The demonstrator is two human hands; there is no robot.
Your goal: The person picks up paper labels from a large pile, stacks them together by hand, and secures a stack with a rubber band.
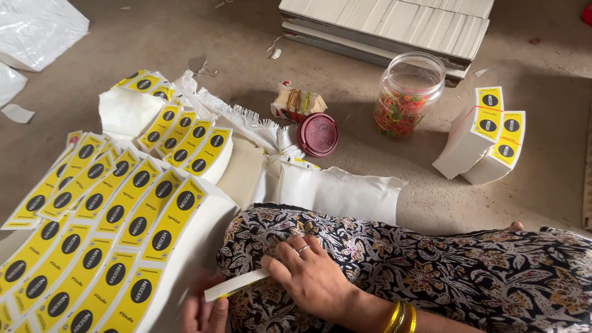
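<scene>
Concrete floor bears label stacks; jar beyond.

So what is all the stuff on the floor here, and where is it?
label stacks: many fanned rows, yellow with black circles, left floor
banded bundles: two, white with yellow tops, right
jar: one, clear, colourful rubber bands inside, upper middle
lid: one, maroon, beside jar
small bundle: one, tan, banded, behind lid
flat white stacks: top
plastic sheet: white, top left
left hand: bottom edge, at card strip
right hand: ring, gold bangles, pinching the strip on lap
</scene>
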